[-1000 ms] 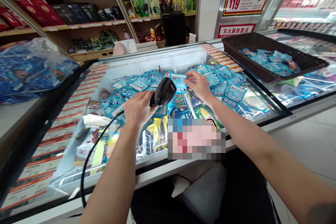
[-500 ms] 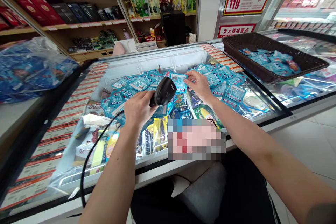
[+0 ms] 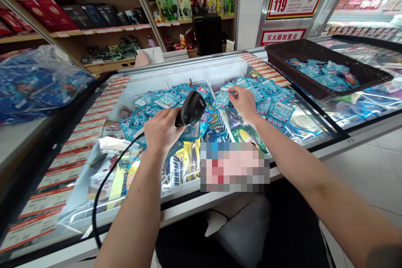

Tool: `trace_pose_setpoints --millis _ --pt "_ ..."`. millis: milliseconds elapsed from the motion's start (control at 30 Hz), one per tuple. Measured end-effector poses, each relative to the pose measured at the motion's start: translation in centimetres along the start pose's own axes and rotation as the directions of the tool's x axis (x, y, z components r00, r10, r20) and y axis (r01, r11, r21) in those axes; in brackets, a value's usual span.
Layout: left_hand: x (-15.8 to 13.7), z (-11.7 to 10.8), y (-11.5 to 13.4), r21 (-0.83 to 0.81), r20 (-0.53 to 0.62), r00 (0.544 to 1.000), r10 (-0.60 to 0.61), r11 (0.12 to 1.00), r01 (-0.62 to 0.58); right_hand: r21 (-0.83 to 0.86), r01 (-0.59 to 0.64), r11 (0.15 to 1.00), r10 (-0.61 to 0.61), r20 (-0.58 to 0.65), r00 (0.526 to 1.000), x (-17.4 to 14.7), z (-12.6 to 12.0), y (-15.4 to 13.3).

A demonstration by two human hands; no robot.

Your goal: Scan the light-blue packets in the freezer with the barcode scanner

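My left hand (image 3: 161, 130) is wrapped round the handle of a black barcode scanner (image 3: 193, 109), whose head points toward the right. A black cable (image 3: 108, 180) trails from it down past my left forearm. Between the fingertips of my right hand (image 3: 243, 102), closed in a pinch, is a small blue snack packet (image 3: 221, 99). It is held over the glass top of a chest freezer (image 3: 176, 199). Many similar blue packets (image 3: 141, 117) lie spread on the left of the glass, and another pile (image 3: 273, 104) lies to the right of my right hand.
A dark brown wicker basket (image 3: 370, 76) with more blue packets stands at the right. On the left is a clear plastic bag (image 3: 47, 79) full of blue packs. Price labels (image 3: 67, 146) line the freezer's left side. Stocked shelves (image 3: 103, 29) stand behind.
My right hand has moved slightly right with the blue packet, which has turned and come away from in front of the scanner. The scanner has shifted a little left and down.
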State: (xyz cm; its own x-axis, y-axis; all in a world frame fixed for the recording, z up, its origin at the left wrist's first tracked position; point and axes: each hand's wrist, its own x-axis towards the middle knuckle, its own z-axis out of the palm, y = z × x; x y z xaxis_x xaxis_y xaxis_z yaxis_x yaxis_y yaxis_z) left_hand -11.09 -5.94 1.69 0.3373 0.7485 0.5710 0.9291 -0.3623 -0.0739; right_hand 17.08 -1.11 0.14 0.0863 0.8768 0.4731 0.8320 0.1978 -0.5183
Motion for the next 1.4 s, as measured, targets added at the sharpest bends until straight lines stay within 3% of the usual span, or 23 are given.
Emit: trace_pose_setpoints --millis 167,300,500,867,1000,1067,1133,1300,1400 --pt "0.0 0.0 -0.4 -0.003 -0.001 0.998 -0.056 0.998 0.056 -0.154 -0.030 0.988 0.029 -0.008 1.000 -0.4 -0.5 -0.3" --pt "0.0 0.0 -0.4 -0.005 0.002 0.997 -0.081 0.997 0.081 -0.204 0.015 0.979 -0.023 -0.036 0.999 -0.9 -0.6 -0.6" --pt "0.0 -0.3 -0.2 0.027 0.014 0.996 -0.092 0.995 0.091 -0.159 0.172 0.972 -0.158 0.097 0.983 -1.1 -0.3 -0.7" --pt "0.0 -0.3 -1.5 0.010 -0.010 0.977 -0.212 0.977 0.212 -0.220 0.159 0.963 -0.156 0.031 0.987 -0.7 -0.3 -0.2" --pt "-0.1 -0.3 -2.0 0.012 -0.023 0.965 -0.263 0.965 0.263 -0.167 0.277 0.946 -0.267 0.076 0.961 -1.1 -0.4 -1.3" --pt "-0.1 -0.3 -2.0 0.007 -0.022 0.961 -0.275 0.961 0.275 -0.089 0.367 0.926 -0.352 0.150 0.924 -1.3 -0.3 -1.8" --pt "-0.1 -0.3 -2.0 0.010 -0.022 0.961 -0.275 0.961 0.275 0.024 0.459 0.888 -0.450 0.250 0.858 -1.6 -0.2 -2.3" --pt "-0.2 -0.6 -2.1 0.037 -0.044 0.958 -0.283 0.958 0.285 0.330 0.586 0.740 -0.671 0.421 0.610 -2.1 -0.3 -3.8" --pt "-0.2 -0.7 -2.0 0.032 -0.042 0.958 -0.285 0.958 0.286 0.439 0.572 0.693 -0.719 0.477 0.505 -2.4 -0.8 -4.9"
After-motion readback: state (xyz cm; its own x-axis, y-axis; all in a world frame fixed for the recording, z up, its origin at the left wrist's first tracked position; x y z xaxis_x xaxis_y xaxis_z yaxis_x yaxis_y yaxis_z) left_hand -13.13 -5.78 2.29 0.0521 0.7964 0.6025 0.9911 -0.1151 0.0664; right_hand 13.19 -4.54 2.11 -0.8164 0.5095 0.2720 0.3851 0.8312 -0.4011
